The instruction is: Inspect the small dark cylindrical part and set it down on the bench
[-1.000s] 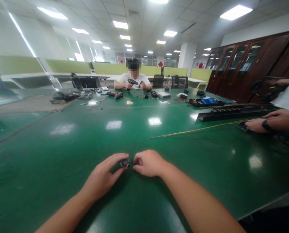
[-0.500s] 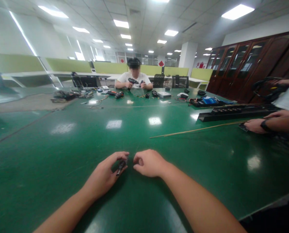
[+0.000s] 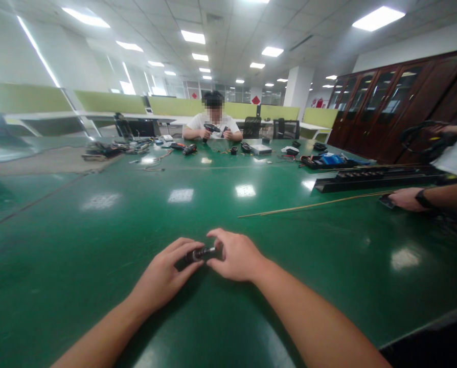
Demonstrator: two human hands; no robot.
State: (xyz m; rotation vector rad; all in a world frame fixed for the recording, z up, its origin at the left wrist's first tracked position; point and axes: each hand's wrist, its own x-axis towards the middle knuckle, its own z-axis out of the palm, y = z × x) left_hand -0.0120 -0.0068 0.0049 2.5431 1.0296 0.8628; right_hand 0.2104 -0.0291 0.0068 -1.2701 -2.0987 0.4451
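My left hand (image 3: 166, 268) is closed around a small dark cylindrical part with a shiny metal tip (image 3: 202, 253); its exact kind is hard to make out. The part lies nearly level between thumb and fingers, tip pointing right. Close on the right, my right hand (image 3: 236, 255) curves around the tip's end, with thumb and index finger apart. Whether its curled inner fingers touch the tip cannot be seen. Both hands are low over the green tabletop (image 3: 136, 220).
Thin brass-coloured rods (image 3: 290, 209) lie ahead right, near a long black metal channel (image 3: 343, 184). A co-worker's hand (image 3: 407, 198) rests at the right. Across the table a person holds a power drill (image 3: 212, 128). Tools and a blue-filled tray (image 3: 332, 159) line the far side.
The dark part has turned in my left hand, so its metal tip now points right instead of toward me. My right hand's index finger and thumb have opened around the tip.
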